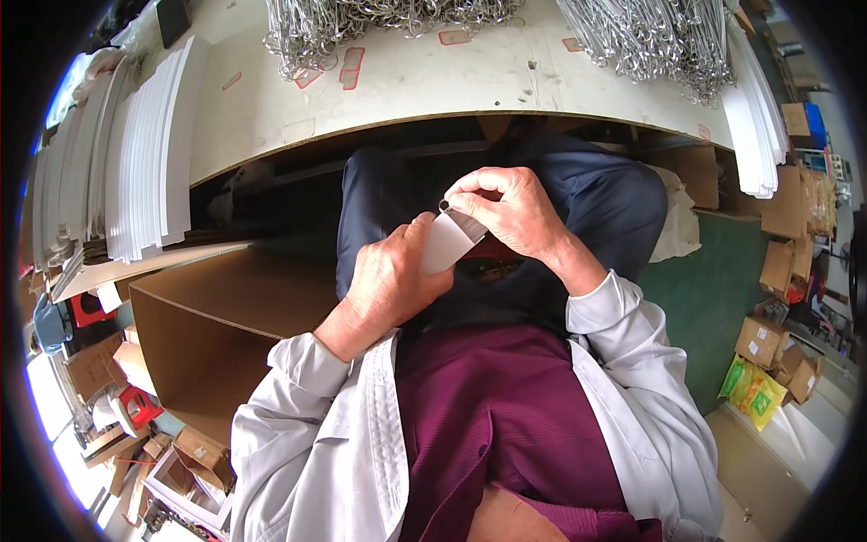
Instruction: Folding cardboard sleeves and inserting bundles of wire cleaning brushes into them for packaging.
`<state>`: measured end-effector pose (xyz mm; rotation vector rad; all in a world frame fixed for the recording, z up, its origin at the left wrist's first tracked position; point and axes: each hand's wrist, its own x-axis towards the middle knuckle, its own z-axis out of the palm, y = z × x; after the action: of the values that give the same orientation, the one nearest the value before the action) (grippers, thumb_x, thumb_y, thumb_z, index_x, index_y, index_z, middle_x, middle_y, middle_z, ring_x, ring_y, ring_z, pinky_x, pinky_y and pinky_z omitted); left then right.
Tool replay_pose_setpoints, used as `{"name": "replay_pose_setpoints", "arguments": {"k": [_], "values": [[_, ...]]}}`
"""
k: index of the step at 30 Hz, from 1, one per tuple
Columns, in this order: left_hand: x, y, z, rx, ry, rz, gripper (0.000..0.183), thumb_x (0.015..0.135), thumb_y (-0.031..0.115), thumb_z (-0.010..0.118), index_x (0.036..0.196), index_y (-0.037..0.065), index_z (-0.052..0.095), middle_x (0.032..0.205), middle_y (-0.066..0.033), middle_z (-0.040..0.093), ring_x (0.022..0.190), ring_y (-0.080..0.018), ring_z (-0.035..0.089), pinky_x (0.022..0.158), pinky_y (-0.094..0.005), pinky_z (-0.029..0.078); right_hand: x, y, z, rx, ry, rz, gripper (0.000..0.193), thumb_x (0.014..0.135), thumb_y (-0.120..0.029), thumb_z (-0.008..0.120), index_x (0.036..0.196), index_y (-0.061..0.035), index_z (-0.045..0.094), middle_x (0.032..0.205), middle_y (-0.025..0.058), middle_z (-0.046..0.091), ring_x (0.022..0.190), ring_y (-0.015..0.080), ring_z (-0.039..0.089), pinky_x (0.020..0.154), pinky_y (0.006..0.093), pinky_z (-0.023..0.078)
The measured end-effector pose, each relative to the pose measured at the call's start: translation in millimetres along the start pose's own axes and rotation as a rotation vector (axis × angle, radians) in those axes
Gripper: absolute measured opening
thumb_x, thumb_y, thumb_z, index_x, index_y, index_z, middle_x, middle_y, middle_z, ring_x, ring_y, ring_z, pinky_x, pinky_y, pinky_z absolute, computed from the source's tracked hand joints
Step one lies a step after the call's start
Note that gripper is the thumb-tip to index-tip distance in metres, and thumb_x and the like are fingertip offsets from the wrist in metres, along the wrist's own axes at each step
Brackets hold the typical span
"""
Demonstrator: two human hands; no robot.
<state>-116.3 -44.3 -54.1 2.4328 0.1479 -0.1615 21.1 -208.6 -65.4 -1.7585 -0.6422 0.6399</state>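
Observation:
My left hand (390, 275) is wrapped round a flat white piece (446, 246), which it holds tilted above my lap. A grey, metallic-looking part (469, 224) shows along the piece's upper right side. At its top end is a small dark-centred ring (444, 206). My right hand (515, 212) is closed, with thumb and forefinger pinching at this ring. The palm side of my left hand hides the lower end of the white piece.
Ahead is a white worktable (433, 86) heaped with looped metal wire pieces (650, 41). White strips (149, 149) are stacked at the left, more white strips (757, 117) at the right. An open cardboard box (226, 316) stands by my left side. Cartons (763, 341) lie at far right.

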Motion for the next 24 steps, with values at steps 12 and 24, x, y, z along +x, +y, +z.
{"name": "replay_pose_setpoints", "arguments": {"k": [12,24], "values": [[-0.6,-0.9,3.8,0.010,0.014,0.027,0.056,0.075,0.022,0.079,0.124,0.002,0.060,0.101,-0.0215,0.072,0.091,-0.0388,0.072,0.078,-0.0458,0.060,2.3,-11.6,-6.0,-0.103,-0.203,0.043,0.026,0.088,-0.019,0.079,0.105,-0.0006,0.074,0.091,0.0138,0.075,0.083,0.0187,0.071,0.078,0.0331,0.056],[-3.2,-1.2,-0.6,-0.066,-0.019,0.019,0.061,0.072,0.021,0.083,0.125,0.001,0.061,0.103,-0.0223,0.072,0.094,-0.0385,0.073,0.082,-0.0437,0.060,-7.3,2.1,-13.0,-0.035,-0.206,-0.095,0.020,0.090,-0.015,0.076,0.105,-0.0025,0.077,0.096,0.0116,0.076,0.090,0.0193,0.072,0.081,0.0325,0.056]]}}
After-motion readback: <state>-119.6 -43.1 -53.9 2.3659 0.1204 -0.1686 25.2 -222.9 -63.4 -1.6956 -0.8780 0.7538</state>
